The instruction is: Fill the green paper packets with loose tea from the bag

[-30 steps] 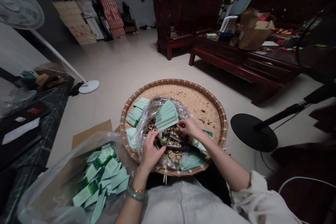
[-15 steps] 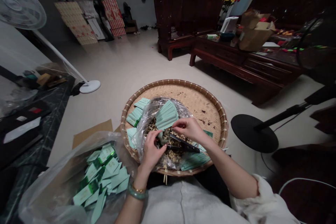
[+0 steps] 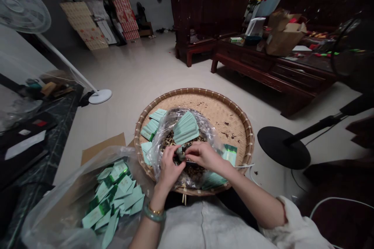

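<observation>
A small pale green packet (image 3: 180,153) is held upright between the thumb and fingers of my left hand (image 3: 169,167). My right hand (image 3: 203,154) is closed in a pinch at the packet's right side, and what its fingertips hold is hidden. Both hands are over an open clear plastic bag (image 3: 157,159) of loose dried brown and cream bits (image 3: 168,140). A fanned stack of flat green packets (image 3: 186,127) lies on the bag just beyond my fingers. Beneath my right hand, part of a dark long tool (image 3: 191,164) shows.
The bag sits in a round woven bamboo tray (image 3: 248,124) on my lap. More green packets (image 3: 150,129) lie at the tray's left, others (image 3: 230,155) at its right. A large plastic bag (image 3: 58,206) of green packets stands at left. Fan bases (image 3: 101,96) flank the tray.
My right hand has moved left and down from above the dark tool to the packet, now covering most of the tool. My left hand stays with the packet.
</observation>
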### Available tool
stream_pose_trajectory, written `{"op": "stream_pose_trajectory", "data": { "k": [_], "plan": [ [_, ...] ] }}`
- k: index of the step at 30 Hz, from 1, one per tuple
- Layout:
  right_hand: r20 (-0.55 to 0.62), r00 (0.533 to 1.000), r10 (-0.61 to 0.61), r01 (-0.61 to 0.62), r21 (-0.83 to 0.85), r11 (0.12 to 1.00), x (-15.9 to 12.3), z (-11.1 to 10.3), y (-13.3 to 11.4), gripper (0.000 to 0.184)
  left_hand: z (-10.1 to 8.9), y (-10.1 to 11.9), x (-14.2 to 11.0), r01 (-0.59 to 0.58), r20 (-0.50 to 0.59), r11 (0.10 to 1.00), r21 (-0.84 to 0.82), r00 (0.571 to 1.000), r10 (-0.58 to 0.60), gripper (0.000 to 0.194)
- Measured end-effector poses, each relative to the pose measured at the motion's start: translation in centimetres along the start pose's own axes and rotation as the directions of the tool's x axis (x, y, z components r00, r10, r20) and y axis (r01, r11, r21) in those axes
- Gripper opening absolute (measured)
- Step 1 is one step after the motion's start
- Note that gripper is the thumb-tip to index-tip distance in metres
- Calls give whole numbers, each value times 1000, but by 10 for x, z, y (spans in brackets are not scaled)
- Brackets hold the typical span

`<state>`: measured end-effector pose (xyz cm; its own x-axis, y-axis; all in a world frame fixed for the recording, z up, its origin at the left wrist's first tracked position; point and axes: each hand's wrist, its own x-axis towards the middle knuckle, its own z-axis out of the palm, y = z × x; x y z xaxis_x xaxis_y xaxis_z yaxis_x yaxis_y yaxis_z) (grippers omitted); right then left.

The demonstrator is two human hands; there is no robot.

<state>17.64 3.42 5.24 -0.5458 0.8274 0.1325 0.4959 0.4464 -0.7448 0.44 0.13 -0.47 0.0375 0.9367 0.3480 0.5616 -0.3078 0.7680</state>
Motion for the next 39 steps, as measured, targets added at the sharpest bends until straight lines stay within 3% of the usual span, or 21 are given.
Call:
{"op": "stream_pose_trajectory", "data": {
  "k": [5,8,11,12,14,17,21,24,27,30,32,34,37,39],
  "plan": [
    [-110,991,80,-62,156,986,-4,-14,0,12,-1,2,0,-5,-5,1000,19,1000,5,41],
    [-201,978,54,-33,106,994,-8,-16,-7,15,-1,4,0,-5,0,999,32,1000,5,44],
    [-163,986,-20,11,-57,998,-9,-3,-13,30,0,6,-1,-13,0,998,61,1000,13,51],
    [-150,988,-27,14,-84,996,-8,3,-13,27,0,6,-1,-12,-6,998,69,1000,13,51],
    [-161,987,-29,21,-49,999,-4,14,-11,10,0,6,-2,-4,-14,998,70,1000,5,50],
    [-203,978,-51,64,57,996,1,19,-4,12,-3,3,-1,25,25,999,28,999,-25,51],
    [-199,976,-85,118,162,980,2,5,1,13,-10,-5,2,144,155,983,-116,980,-126,51],
    [-249,968,-18,91,285,954,1,-8,7,15,-15,-6,5,298,229,920,-254,943,-242,37],
    [-375,916,141,17,387,922,1,-19,18,23,-18,-3,7,363,220,869,-335,927,-302,25],
    [-496,836,237,-55,353,934,0,-29,25,28,-19,1,8,392,195,835,-387,919,-342,20],
    [-547,821,166,-36,241,970,-4,-34,21,28,-17,3,8,401,190,807,-434,916,-353,21],
    [-533,846,1,61,99,993,-10,-37,10,21,-16,5,7,397,173,785,-476,917,-358,21],
    [-375,886,-274,270,-62,961,-19,-40,-15,12,-15,7,5,359,117,785,-504,929,-350,20],
    [-273,882,-385,370,-106,923,-25,-41,-30,11,-16,9,4,306,81,810,-500,948,-307,18]
  ]
}}
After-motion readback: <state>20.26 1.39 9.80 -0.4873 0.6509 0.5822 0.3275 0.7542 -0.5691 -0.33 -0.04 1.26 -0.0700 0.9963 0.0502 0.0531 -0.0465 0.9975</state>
